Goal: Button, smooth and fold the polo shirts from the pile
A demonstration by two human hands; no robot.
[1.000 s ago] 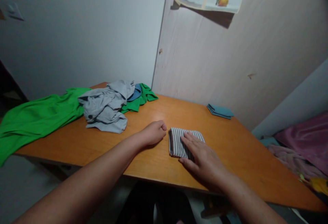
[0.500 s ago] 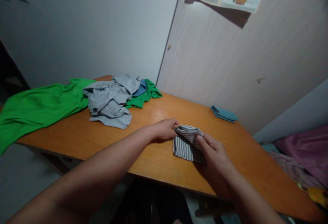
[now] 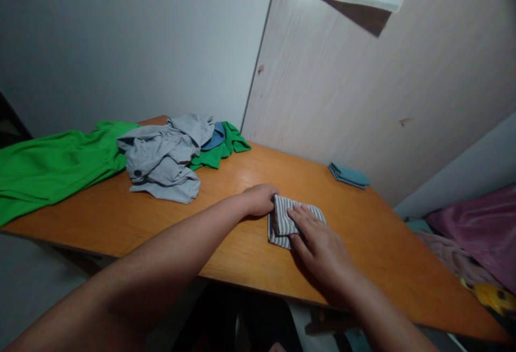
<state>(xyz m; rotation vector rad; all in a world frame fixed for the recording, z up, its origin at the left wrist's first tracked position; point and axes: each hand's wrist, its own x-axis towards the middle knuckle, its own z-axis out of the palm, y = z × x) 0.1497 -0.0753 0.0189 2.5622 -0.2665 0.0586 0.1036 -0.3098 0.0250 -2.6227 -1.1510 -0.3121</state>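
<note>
A small folded grey-and-white striped cloth (image 3: 282, 223) lies on the wooden table (image 3: 242, 250), near the front edge. My left hand (image 3: 260, 200) is closed and pinches the cloth's far left corner. My right hand (image 3: 318, 244) lies flat on the cloth's right part with its fingers stretched out, pressing it down and hiding that side.
A crumpled grey garment (image 3: 163, 158) lies on a green garment (image 3: 52, 161) at the table's back left, with a bit of blue fabric (image 3: 213, 138) between them. A folded teal cloth (image 3: 349, 175) sits at the back right by the wooden panel. Purple fabric (image 3: 479, 223) lies beyond the table's right edge.
The cloth's upper edge, lifted between both hands half a second ago, now lies folded down. My right hand has gone from pinching it to pressing flat on it.
</note>
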